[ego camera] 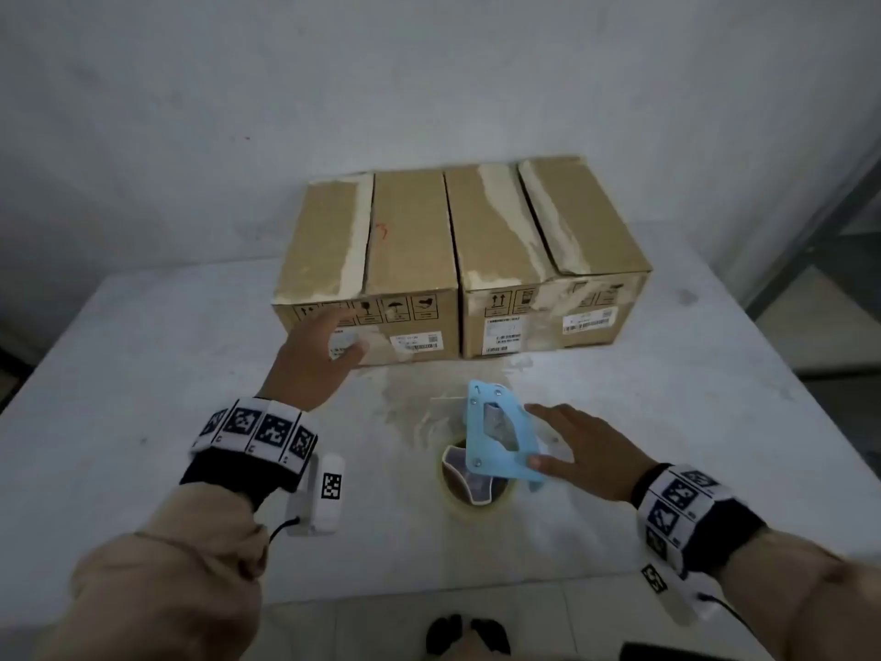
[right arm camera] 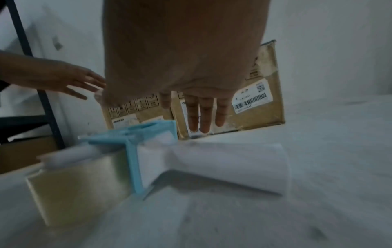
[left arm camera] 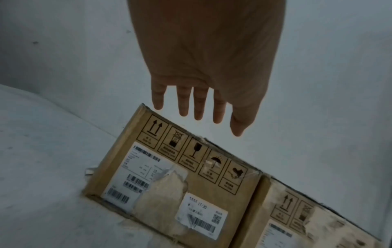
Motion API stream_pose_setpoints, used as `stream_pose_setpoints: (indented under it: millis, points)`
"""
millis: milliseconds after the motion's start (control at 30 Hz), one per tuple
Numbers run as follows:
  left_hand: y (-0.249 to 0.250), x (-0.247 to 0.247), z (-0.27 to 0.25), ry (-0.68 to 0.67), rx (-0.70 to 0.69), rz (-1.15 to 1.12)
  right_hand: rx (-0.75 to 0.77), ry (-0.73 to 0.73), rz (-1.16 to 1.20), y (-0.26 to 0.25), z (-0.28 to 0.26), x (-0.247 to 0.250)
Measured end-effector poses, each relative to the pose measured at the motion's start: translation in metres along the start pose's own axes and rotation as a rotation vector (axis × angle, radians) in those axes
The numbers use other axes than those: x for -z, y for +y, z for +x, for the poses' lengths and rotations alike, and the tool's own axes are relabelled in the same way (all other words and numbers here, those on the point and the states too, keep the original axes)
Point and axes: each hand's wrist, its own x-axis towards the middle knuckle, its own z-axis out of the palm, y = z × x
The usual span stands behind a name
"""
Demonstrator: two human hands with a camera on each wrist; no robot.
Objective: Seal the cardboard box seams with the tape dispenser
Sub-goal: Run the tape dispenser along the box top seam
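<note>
Two brown cardboard boxes stand side by side at the back of the table, the left box (ego camera: 381,250) and the right box (ego camera: 538,240), each with old torn tape along its top seam. My left hand (ego camera: 343,333) reaches toward the left box's front face (left arm camera: 180,176) with straight, spread fingers (left arm camera: 199,107) and holds nothing. A light-blue tape dispenser (ego camera: 493,431) with a roll of clear tape (ego camera: 469,486) lies on the table in front of the boxes. My right hand (ego camera: 536,436) is at the dispenser's right side, its fingers (right arm camera: 203,117) straight above the blue frame (right arm camera: 133,151).
The boxes and dispenser sit on a white table (ego camera: 143,374) pushed against a grey wall. A dark metal shelf frame (ego camera: 810,231) stands to the right of the table. My feet (ego camera: 467,636) show below the table's near edge.
</note>
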Motion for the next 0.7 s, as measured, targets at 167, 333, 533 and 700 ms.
stream_pose_setpoints:
  millis: [167, 333, 533, 700]
  points:
    - [-0.004, -0.008, 0.008, 0.028, 0.033, 0.061, -0.027, -0.150, -0.012, 0.002, -0.005, -0.011]
    - [-0.009, -0.011, 0.015, 0.018, 0.103, 0.125, 0.027, -0.164, -0.090, 0.009, -0.001, -0.016]
    - [-0.009, -0.002, 0.019, 0.042, 0.157, 0.129, 0.131, -0.049, -0.165, 0.004, -0.004, -0.015]
    - [-0.017, 0.012, 0.023, 0.130, 0.178, 0.106, 0.314, 0.223, -0.046, -0.009, -0.020, 0.011]
